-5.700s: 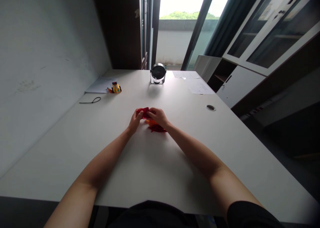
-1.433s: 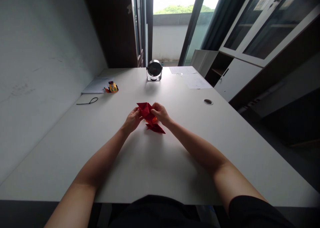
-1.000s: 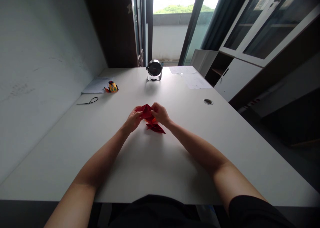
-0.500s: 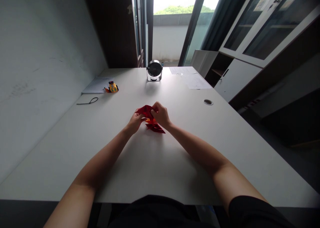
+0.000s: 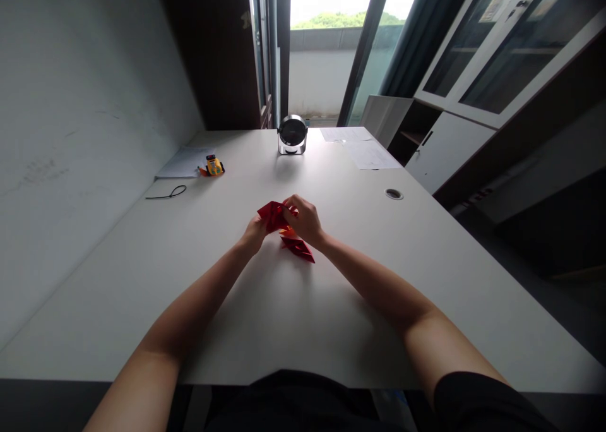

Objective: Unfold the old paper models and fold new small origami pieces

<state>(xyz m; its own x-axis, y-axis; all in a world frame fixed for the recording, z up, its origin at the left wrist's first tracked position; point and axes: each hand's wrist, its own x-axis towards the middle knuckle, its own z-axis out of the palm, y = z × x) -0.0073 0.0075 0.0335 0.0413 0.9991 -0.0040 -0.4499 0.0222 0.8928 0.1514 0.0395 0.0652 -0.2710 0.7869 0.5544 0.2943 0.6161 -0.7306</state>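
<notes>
"Red paper (image 5: 272, 216), folded into points, is up between the two hands, over the middle of the tabletop (image 5: 142, 280)."

"How does each hand have it?"

"The left hand (image 5: 256, 228) grips its left end (most of those fingers hide behind the folds, so I can't tell how tightly they curl). The right hand (image 5: 303, 217) is nearly closed, thumb and fingers pinching the right edge."

"And below that?"

"An orange piece (image 5: 288, 232) just under the paper, partly covered, then a second red piece (image 5: 299, 249), also folded, nearer the person. I can't tell whether any of them are joined."

"Anything farther off?"

"On the left, a yellow toy (image 5: 214, 165) beside some sheets (image 5: 182, 163), with a looped black tie (image 5: 168, 192) nearer the person. At the far end, a round black device (image 5: 292, 134) stands upright on a metal bracket."

"On the right?"

"More papers (image 5: 372, 154), and a round cable hole (image 5: 393, 194) nearer us."
</notes>
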